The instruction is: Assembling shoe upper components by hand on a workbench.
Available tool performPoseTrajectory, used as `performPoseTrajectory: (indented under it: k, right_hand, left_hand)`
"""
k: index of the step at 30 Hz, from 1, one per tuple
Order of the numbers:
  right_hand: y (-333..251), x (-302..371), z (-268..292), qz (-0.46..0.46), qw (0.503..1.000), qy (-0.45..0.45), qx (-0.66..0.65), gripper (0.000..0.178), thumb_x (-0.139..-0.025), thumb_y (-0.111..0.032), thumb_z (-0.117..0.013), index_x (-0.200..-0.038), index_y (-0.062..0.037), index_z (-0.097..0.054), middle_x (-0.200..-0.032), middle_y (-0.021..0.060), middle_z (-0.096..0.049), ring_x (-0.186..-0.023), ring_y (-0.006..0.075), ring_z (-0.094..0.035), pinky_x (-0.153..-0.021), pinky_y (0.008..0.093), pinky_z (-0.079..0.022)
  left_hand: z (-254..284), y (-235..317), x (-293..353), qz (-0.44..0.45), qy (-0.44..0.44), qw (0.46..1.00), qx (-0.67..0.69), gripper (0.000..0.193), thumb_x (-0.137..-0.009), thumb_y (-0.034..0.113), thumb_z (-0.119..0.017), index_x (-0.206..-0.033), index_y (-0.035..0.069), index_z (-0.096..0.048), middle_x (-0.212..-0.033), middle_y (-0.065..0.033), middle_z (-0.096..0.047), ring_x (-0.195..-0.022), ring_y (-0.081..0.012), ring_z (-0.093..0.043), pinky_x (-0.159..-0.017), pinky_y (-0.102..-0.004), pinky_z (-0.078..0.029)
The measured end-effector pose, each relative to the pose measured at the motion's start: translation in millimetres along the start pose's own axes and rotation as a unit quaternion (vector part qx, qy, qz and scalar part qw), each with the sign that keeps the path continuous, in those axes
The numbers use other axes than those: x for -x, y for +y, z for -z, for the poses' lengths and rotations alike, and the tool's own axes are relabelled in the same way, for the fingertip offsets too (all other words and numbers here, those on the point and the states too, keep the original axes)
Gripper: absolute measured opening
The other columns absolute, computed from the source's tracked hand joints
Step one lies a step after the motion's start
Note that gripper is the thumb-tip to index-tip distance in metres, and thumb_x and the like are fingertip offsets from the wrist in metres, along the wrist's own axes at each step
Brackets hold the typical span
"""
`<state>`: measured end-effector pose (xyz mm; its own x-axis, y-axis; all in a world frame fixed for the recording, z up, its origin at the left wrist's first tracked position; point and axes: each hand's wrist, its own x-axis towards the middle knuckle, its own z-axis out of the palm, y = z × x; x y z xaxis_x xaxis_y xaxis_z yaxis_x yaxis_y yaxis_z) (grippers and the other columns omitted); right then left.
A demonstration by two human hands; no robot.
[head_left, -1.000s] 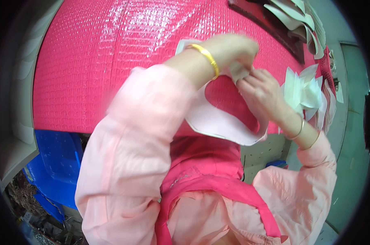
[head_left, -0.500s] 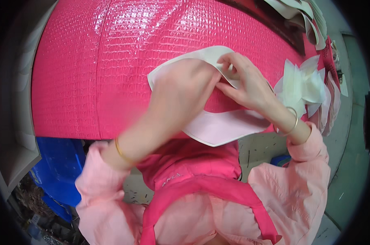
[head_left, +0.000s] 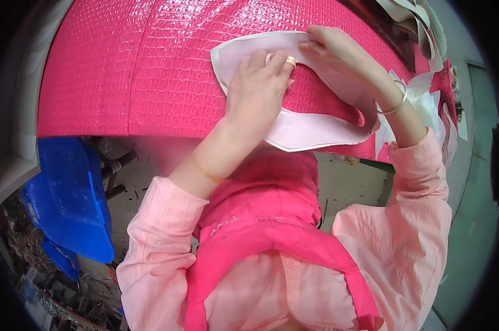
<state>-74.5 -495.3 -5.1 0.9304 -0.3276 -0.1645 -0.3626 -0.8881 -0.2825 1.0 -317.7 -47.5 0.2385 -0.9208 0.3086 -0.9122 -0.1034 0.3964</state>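
Observation:
A U-shaped pale pink piece (head_left: 304,132) with a white edge, like a flat shoe upper, lies on the pink-covered table (head_left: 172,77). My left hand (head_left: 255,94) rests on its left arm, palm down, with the fingers slightly bent and apart. Something yellowish, perhaps a ring, shows on one of those fingers. My right hand (head_left: 343,52) lies over the far edge of the piece, fingers stretched out and their tips touching it; the hand hides part of that edge. Between the two arms of the piece the textured pink cover shows.
White and cream cut pieces (head_left: 420,105) lie heaped at the table's right side. More layered pale pieces (head_left: 412,16) are at the far right corner. A blue plastic bin (head_left: 67,193) stands below the table edge on the left.
Both hands have moved away from me on the table view and apart from each other. The raised, bent far part of the piece now lies flatter under them.

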Motion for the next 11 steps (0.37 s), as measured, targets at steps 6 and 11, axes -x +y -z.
performPoseTrajectory:
  k: [6, 11]
  right_hand:
    - [8.8, 4.5, -9.9, -0.016, 0.999, 0.011, -0.040, 0.027, -0.078, -0.024, -0.057, -0.082, 0.0025, -0.056, -0.071, 0.0221, -0.056, -0.067, 0.0355, -0.057, -0.060, 0.0419, -0.042]
    - [21.4, 17.1, -4.2, 0.012, 0.997, 0.026, -0.074, 0.040, -0.072, -0.026, -0.066, -0.102, -0.0008, -0.057, -0.085, 0.0224, -0.060, -0.079, 0.0311, -0.061, -0.068, 0.0366, -0.046]
  left_hand:
    - [-15.3, -2.6, -3.7, -0.054, 0.085, 0.994, 0.036, 0.033, -0.076, 0.019, -0.057, -0.104, 0.001, -0.055, -0.098, -0.0062, -0.052, -0.090, -0.0235, -0.049, -0.079, -0.0329, -0.043]
    - [-13.5, 4.7, -8.1, -0.086, 0.049, 0.994, -0.037, 0.032, -0.075, 0.013, -0.057, -0.106, 0.006, -0.056, -0.109, -0.0083, -0.049, -0.096, -0.0242, -0.047, -0.086, -0.0322, -0.041]
